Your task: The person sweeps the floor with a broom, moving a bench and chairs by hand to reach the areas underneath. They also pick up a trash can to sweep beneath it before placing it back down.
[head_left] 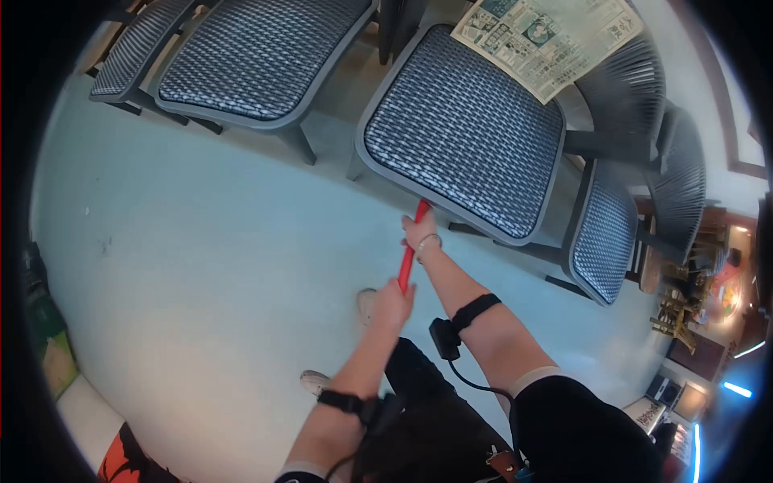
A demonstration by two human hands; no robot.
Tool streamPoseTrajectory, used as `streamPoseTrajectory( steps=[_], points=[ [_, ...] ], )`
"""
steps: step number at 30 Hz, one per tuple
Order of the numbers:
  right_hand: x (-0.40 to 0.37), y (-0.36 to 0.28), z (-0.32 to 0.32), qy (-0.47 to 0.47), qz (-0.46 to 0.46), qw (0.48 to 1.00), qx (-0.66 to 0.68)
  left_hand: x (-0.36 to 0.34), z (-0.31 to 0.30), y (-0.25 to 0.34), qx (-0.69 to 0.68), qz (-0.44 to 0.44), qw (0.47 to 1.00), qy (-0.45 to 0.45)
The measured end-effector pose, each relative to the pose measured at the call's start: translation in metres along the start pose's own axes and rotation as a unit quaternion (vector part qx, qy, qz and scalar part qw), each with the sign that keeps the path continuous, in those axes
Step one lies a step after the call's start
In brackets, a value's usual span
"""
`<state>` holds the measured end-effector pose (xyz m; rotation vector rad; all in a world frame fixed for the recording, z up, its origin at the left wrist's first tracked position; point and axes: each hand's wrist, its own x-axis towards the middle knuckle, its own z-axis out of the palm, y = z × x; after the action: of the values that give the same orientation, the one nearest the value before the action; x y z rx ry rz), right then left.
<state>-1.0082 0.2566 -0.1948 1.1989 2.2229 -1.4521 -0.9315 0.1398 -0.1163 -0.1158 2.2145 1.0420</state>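
A red pole (407,264) runs at a slant between my two hands. My left hand (392,304) is closed around its lower part. Further up, my right hand (419,231) grips the same pole close to the front edge of a grey chair with a black-and-white woven seat (463,129). The pole's far end goes out of sight beneath that seat, so I cannot see what is on it. Pale floor (209,241) lies below both hands.
More woven chairs stand at the upper left (258,60) and at the right (604,229). A printed paper sheet (547,44) overlaps the middle chair's back corner. My shoes (316,381) show below. A red-and-black item (125,459) is at the lower left.
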Motion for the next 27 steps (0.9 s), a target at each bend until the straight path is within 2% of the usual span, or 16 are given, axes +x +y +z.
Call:
streamPoseTrajectory(
  steps=[1, 3, 4, 5, 7, 9, 11, 13, 15, 17, 18, 19, 20, 22, 25, 27],
  points=[
    [0.019, 0.028, -0.004, 0.031, -0.062, 0.996, -0.058, -0.028, 0.005, 0.000, -0.001, -0.026, 1.000, -0.017],
    [-0.010, 0.017, -0.023, -0.071, 0.151, 0.984, -0.055, -0.100, 0.005, -0.008, -0.005, -0.069, 0.997, -0.017],
    [-0.018, 0.048, -0.016, -0.077, 0.122, 0.976, -0.161, -0.137, -0.005, -0.008, 0.009, -0.090, 0.995, -0.033],
    [-0.051, 0.048, -0.017, -0.111, 0.118, 0.971, -0.176, -0.170, -0.019, -0.010, 0.009, -0.129, 0.990, -0.059],
    [-0.112, 0.081, -0.006, -0.130, 0.093, 0.984, -0.081, -0.230, -0.034, -0.022, 0.010, -0.155, 0.986, -0.064],
    [-0.157, 0.051, -0.018, -0.152, 0.110, 0.981, -0.053, -0.273, -0.050, -0.018, 0.001, -0.181, 0.980, -0.084],
    [-0.177, 0.031, -0.024, -0.158, 0.191, 0.968, 0.028, -0.264, -0.050, -0.022, -0.005, -0.155, 0.986, -0.059],
    [-0.119, 0.064, 0.001, -0.066, 0.022, 0.996, 0.053, -0.223, -0.040, -0.034, -0.026, -0.090, 0.996, -0.001],
    [-0.069, -0.003, -0.006, -0.059, 0.039, 0.987, 0.146, -0.137, -0.032, -0.018, -0.065, -0.099, 0.993, -0.004],
    [-0.013, -0.031, -0.012, -0.014, 0.082, 0.994, 0.069, -0.063, -0.010, 0.003, -0.094, -0.022, 0.995, -0.002],
    [0.019, -0.011, -0.020, 0.010, 0.052, 0.997, -0.060, -0.058, 0.012, 0.007, -0.108, -0.090, 0.987, -0.080],
    [0.037, 0.017, -0.025, 0.031, 0.023, 0.981, -0.189, -0.066, 0.008, 0.021, -0.059, -0.075, 0.992, -0.080],
    [0.020, 0.021, -0.031, 0.031, 0.030, 0.980, -0.195, -0.084, 0.009, 0.020, -0.062, -0.079, 0.991, -0.087],
    [-0.025, 0.014, -0.041, -0.045, 0.117, 0.990, -0.063, -0.129, 0.011, 0.010, -0.126, -0.075, 0.987, -0.060],
    [-0.105, 0.059, -0.024, -0.065, 0.118, 0.988, -0.071, -0.210, -0.016, -0.018, -0.088, -0.127, 0.983, -0.095],
    [-0.148, 0.125, 0.005, -0.039, 0.048, 0.991, -0.116, -0.263, -0.035, -0.041, -0.071, -0.156, 0.978, -0.119]
  ],
)
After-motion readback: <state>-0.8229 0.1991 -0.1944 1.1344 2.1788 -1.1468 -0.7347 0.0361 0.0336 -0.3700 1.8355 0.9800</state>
